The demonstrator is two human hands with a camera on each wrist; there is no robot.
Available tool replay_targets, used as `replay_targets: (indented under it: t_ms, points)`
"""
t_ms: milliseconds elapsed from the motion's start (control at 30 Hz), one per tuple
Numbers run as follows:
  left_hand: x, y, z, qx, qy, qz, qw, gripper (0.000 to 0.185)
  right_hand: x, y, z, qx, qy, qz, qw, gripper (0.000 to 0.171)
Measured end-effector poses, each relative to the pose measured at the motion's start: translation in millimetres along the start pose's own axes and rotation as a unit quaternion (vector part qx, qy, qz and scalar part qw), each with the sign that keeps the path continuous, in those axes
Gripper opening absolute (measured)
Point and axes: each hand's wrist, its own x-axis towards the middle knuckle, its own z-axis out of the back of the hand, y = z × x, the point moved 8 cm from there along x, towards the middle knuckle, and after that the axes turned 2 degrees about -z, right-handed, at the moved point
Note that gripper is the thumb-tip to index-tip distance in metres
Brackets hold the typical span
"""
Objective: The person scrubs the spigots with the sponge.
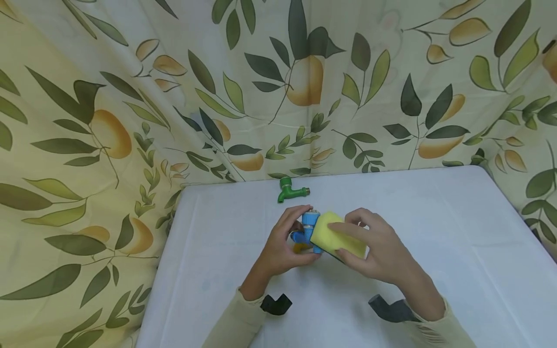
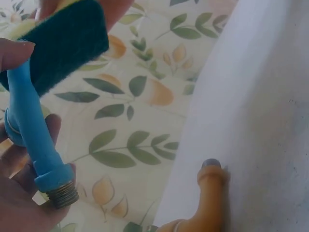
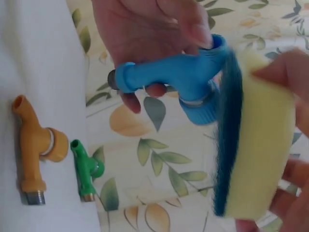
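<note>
Holding the blue tap (image 1: 310,227) up above the middle of the table (image 1: 457,251), left hand (image 1: 283,246) has fingers and thumb curled round its body; threaded metal end (image 2: 62,193) pokes out bare past the palm in the left wrist view. Right hand (image 1: 374,249) pinches the sponge (image 1: 341,234), thumb on one side, fingers on the other, dark green scrub face (image 3: 226,130) pressed flat against the tap's top end.

Handling read:
- Tap looks like rigid moulded plastic, light, smooth and a bit slick. Grip on the barrel between spout and thread looks like the sound place; thread end gives poor purchase.
- Sponge is soft and compressible, weighs next to nothing. Edge pinch as shown works; squeezing hard would likely bow the scrub face off the tap.

Elsewhere on the table:
- orange tap (image 3: 34,150) lies flat under the hands, mostly hidden in the head view.
- green tap (image 1: 291,191) lies flat near the far edge, just beside the orange one in the right wrist view, not touching as far as I can tell.

Leaf-print curtain (image 1: 130,96) behind and left of the table.
</note>
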Motion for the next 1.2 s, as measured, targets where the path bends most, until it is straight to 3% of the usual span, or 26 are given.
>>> replay_targets:
  t_ms: [167,333,533,733,933,1033,1200]
  points:
    - [0.4,-1.4,-4.7,0.008,0.014,0.002,0.9999,0.092,2,-1,-2,-0.017,-0.011,-0.013,1.000,0.048]
    - [0.1,1.1,0.8,0.019,-0.007,0.016,0.9997,0.094,2,3,-4,0.001,0.000,0.008,1.000,0.047]
    - [0.9,5.0,2.3,0.014,-0.009,0.034,0.9993,0.094,5,2,-5,-0.025,-0.011,-0.021,0.999,0.047]
    - [1.2,5.4,4.1,0.010,-0.013,0.016,0.9997,0.093,6,5,-4,-0.026,-0.012,-0.003,1.000,0.047]
    - [2.2,4.8,3.3,0.021,-0.004,0.011,0.9997,0.092,8,6,-5,-0.031,-0.018,-0.015,0.999,0.047]
    - [1.7,6.9,5.9,0.023,-0.013,0.027,0.9993,0.092,7,9,-7,-0.032,-0.005,-0.004,0.999,0.046]
    - [-0.3,11.6,5.2,0.015,-0.015,0.070,0.9973,0.090,6,4,-5,-0.047,-0.024,-0.019,0.998,0.046]
